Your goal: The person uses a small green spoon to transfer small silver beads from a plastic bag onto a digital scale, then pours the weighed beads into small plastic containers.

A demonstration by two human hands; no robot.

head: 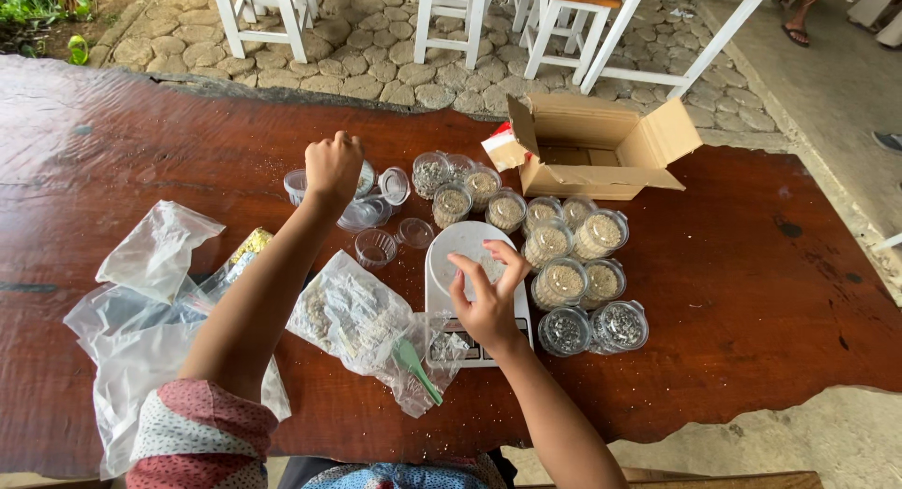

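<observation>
The left hand [333,168] is closed into a fist above a group of empty clear plastic cups [374,213] and loose lids at the far side of the wooden table [752,292]; what it grips, if anything, cannot be told. The right hand [489,296] hovers over the white kitchen scale [449,254], its fingers spread and curled down around a small clear cup that is barely visible under them.

To the right of the scale stand lidded round tubs [573,263] filled with pale grain; two nearest ones hold darker, greyish contents. An open brown cardboard box [592,146] sits behind them. A clear bag of grain [362,325] with a green scoop [413,362] lies left of the scale; crumpled empty plastic bags [141,301] lie further left.
</observation>
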